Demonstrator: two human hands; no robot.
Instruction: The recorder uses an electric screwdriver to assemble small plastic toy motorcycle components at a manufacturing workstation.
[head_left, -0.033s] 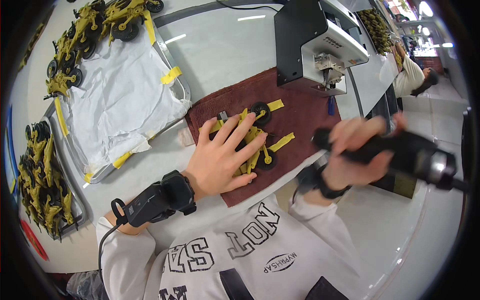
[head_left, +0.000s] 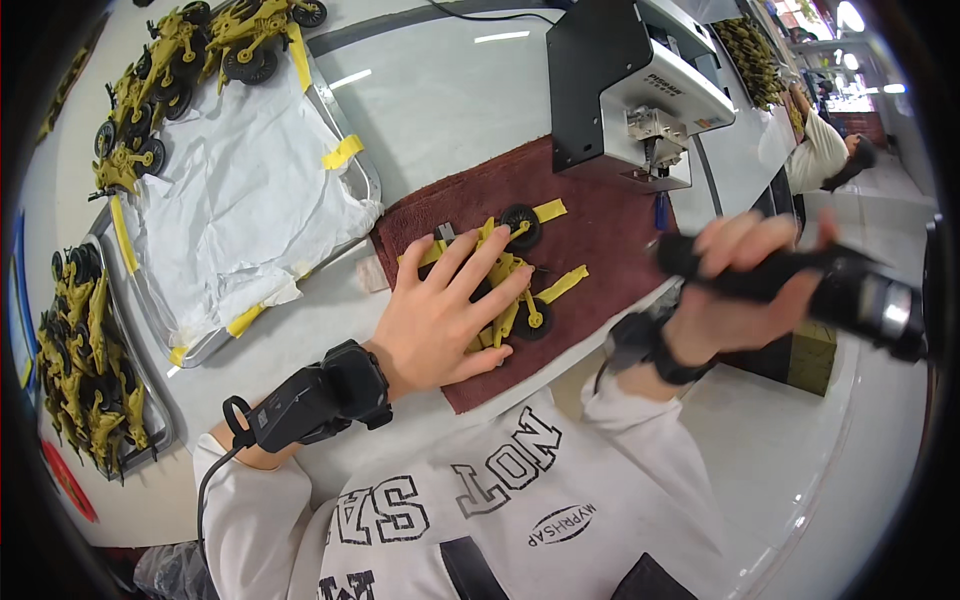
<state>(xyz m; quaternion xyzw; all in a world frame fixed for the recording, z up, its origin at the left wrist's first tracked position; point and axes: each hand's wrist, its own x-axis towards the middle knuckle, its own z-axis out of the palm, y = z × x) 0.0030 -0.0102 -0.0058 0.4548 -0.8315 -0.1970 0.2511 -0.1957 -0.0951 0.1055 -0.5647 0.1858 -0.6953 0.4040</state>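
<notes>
Spread fingers of my left hand (head_left: 440, 310) lie flat across yellow-and-black toy motorcycle parts (head_left: 513, 262). They rest on a dark red cloth (head_left: 615, 235). Black wheels (head_left: 521, 227) and yellow strips (head_left: 565, 285) stick out beyond the fingertips, while the palm hides the rest. Off the cloth's right side, in the air, my right hand (head_left: 750, 285) is closed around a black electric screwdriver (head_left: 840, 298). The tool is a thick cylinder with a silver band, smeared by motion, and its bit cannot be made out. Both wrists wear black strapped devices.
A black-and-white bench machine (head_left: 640, 110) stands behind the cloth. To the left is a metal tray (head_left: 372, 180) lined with white paper, with toy motorcycles (head_left: 165, 75) along its far side. Another tray (head_left: 160, 425) holds several more. A co-worker's arm (head_left: 820, 150) shows far right.
My right hand has shifted slightly right and upward with the electric screwdriver. My left hand and the toy parts have stayed in place.
</notes>
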